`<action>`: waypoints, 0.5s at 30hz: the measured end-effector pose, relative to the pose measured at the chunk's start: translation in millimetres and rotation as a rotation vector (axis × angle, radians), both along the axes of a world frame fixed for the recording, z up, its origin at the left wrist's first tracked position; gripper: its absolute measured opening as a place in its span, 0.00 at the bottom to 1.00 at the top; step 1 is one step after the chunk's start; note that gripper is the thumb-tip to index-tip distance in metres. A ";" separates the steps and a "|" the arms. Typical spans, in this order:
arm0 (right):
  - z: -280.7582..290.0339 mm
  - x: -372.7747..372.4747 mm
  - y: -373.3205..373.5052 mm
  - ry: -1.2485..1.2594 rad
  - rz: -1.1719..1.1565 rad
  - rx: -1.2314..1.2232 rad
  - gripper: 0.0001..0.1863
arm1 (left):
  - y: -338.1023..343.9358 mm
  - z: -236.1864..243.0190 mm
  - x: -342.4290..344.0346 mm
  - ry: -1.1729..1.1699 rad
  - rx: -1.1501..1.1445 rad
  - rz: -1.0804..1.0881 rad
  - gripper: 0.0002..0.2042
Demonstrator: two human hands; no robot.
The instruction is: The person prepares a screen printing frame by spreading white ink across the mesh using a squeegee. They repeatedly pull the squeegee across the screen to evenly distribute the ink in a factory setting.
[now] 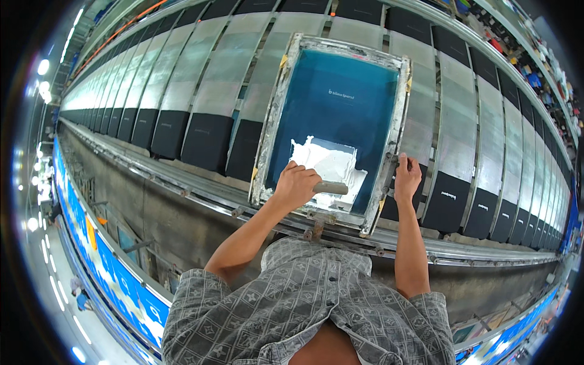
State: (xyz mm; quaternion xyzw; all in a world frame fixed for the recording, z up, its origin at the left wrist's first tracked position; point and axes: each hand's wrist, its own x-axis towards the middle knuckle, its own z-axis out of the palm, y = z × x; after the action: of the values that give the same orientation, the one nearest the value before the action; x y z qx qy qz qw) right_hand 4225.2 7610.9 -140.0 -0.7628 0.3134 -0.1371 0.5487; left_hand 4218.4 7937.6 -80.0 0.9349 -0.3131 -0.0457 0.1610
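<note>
A screen-printing frame point(278, 100) with blue mesh point(340, 115) lies across the pallets in front of me. White ink point(325, 159) is spread thickly over the near part of its mesh. My left hand point(296, 184) is closed around one end of a squeegee point(332, 188), which lies crosswise over the ink at the near end. Its blade edge cannot be made out. At the frame's right rail, my right hand point(407, 177) is closed, with its fingertips at a small dark fitting point(393, 159) on the rail.
Long rows of metal pallets point(225, 58) run to both sides, carrying black fabric pieces point(205, 139); those on the right bear small white prints point(448, 198). A metal rail point(462, 250) passes between me and the pallets. Bright lamps point(44, 67) line the far left.
</note>
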 end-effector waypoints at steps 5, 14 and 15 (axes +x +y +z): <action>-18.6 7.7 -0.5 0.120 -0.025 -0.149 0.19 | 1.9 3.0 11.8 0.133 0.077 -0.113 0.12; 91.1 68.1 57.5 0.099 0.915 -0.356 0.21 | -24.8 19.4 144.0 0.201 0.112 -0.119 0.13; 88.8 76.7 69.9 0.118 0.951 -0.462 0.19 | -29.9 17.8 154.9 0.211 0.137 -0.114 0.12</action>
State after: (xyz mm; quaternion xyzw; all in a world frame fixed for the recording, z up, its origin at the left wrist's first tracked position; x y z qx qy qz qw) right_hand 4301.9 7680.8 -51.2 -0.9281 -0.0752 0.1047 0.3492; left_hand 4373.2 7907.7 -62.2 0.9143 -0.3433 -0.1741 0.1262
